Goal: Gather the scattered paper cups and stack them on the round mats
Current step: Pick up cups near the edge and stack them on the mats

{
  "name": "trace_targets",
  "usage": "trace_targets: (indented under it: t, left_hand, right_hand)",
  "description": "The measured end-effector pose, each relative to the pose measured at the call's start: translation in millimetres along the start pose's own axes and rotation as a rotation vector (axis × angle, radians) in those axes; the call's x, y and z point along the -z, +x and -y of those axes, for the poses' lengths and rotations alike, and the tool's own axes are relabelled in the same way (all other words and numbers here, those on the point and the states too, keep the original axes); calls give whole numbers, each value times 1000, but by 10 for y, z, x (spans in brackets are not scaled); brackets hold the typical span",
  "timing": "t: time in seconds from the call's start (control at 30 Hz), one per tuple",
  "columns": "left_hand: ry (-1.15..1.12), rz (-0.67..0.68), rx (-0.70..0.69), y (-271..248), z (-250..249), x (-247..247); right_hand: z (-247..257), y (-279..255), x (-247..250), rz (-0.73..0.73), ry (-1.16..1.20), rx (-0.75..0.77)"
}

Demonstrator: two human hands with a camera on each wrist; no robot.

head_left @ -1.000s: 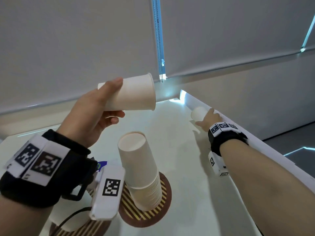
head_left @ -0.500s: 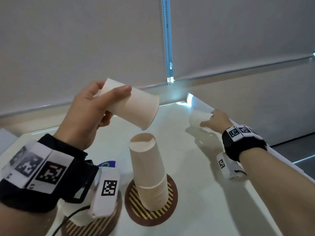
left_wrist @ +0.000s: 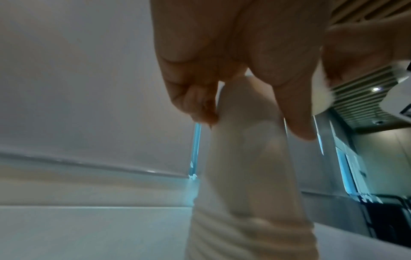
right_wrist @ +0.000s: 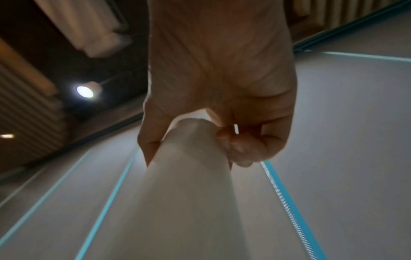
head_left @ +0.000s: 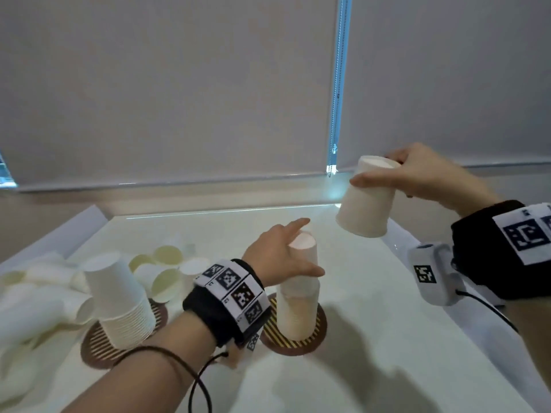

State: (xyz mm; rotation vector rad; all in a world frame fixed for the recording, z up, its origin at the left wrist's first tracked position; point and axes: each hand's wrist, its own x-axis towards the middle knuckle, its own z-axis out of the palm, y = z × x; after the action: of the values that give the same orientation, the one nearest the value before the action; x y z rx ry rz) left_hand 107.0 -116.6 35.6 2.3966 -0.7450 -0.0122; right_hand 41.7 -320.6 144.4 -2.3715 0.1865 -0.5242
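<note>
Two stacks of upturned white paper cups stand on brown striped round mats. In the head view my left hand [head_left: 310, 248] grips the top cup of the right stack [head_left: 296, 311] on its mat [head_left: 316, 338]. The left wrist view shows the left hand [left_wrist: 244, 109] with fingers and thumb curled round that cup [left_wrist: 244, 167]. Up and to the right, my right hand [head_left: 375, 171] holds another paper cup [head_left: 365, 210] upside down in the air, tilted. In the right wrist view that hand [right_wrist: 195, 140] clasps the cup [right_wrist: 189, 202] near its base.
A taller left stack [head_left: 119, 299] sits on the second mat [head_left: 95, 350]. Several loose cups [head_left: 167, 272] lie scattered at the table's left. The white table [head_left: 372, 338] ends at a raised edge on the right; a blind-covered wall stands behind.
My left hand brought its cup down onto the right stack. My right hand lifted a cup off the table's far right edge and carried it up toward the stack.
</note>
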Motion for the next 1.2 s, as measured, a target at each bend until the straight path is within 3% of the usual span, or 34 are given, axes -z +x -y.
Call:
trace_targets:
  t: [0.2,0.3,0.43,0.53,0.63,0.7,0.83,0.93,1.03,1.1,1.2]
  left_hand:
    - [30,-211,85,-440,225,372]
    - [40,-338,143,-713,453,614]
    - [28,-433,263,-1065,770,917]
    - [54,-467,354,-1229,991,1068]
    - [119,-439,407,-1270,1165,1068]
    - [172,-316,415,-1192,1226,928]
    - [289,-84,485,-945,1299,547]
    - [286,-58,591,-760,1376,370]
    - [313,0,625,-486,1644,191]
    - [287,-61,618,-242,1909,41]
    - [303,-91,652,-319,1636,246]
  right_hand:
    - [423,-28,-481,-12,-38,82]
    - [385,15,-777,30,-134,32]
    - [282,32,-1043,179,-281,-69]
    - [273,-54,-1256,261,-428,-59]
    - [310,-170,-1486,321,-560,-81]
    - [403,-228,-1567,235,-641,-54]
    - [749,-363,-1686,10,-524,327]
    - [969,-493,-1830,81,-273,477]
    - [970,-589,-2099,246,-172,429]
    - [876,-656,-2333,310,-106,328]
    - [709,-716,-2656,347,9,183]
